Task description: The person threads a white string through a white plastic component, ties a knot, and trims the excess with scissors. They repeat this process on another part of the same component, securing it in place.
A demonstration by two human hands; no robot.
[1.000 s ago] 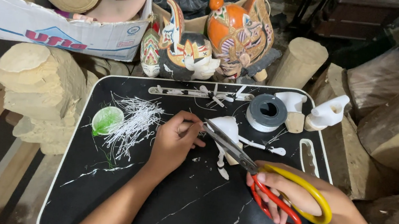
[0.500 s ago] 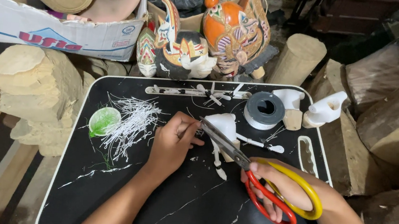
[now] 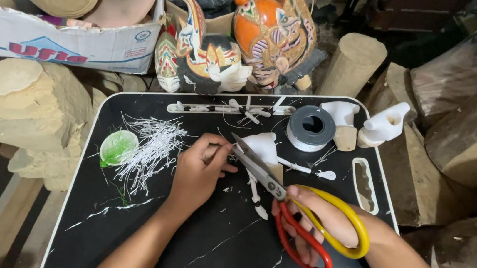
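My right hand (image 3: 315,222) grips scissors (image 3: 279,197) with one yellow and one red handle loop; the open blades point up-left toward my left hand. My left hand (image 3: 199,171) rests on the black tray (image 3: 220,250), fingers pinched on something thin and white at the blade tips; I cannot make out what it is. A white carved piece (image 3: 262,148) lies just beyond the blades. A heap of thin white strands (image 3: 151,148) lies left of my left hand, beside a small green round lid (image 3: 118,147).
A grey tape roll (image 3: 310,127), white carved parts (image 3: 385,126) and small white sticks (image 3: 226,110) lie at the tray's far edge. Painted wooden masks (image 3: 273,31) stand behind it. Raw wood blocks (image 3: 34,106) and a cardboard box (image 3: 59,38) of wood pieces surround the tray.
The scissors and my right hand have shifted slightly toward my left hand, the blade tips now at its fingers. My left hand has stayed in place.
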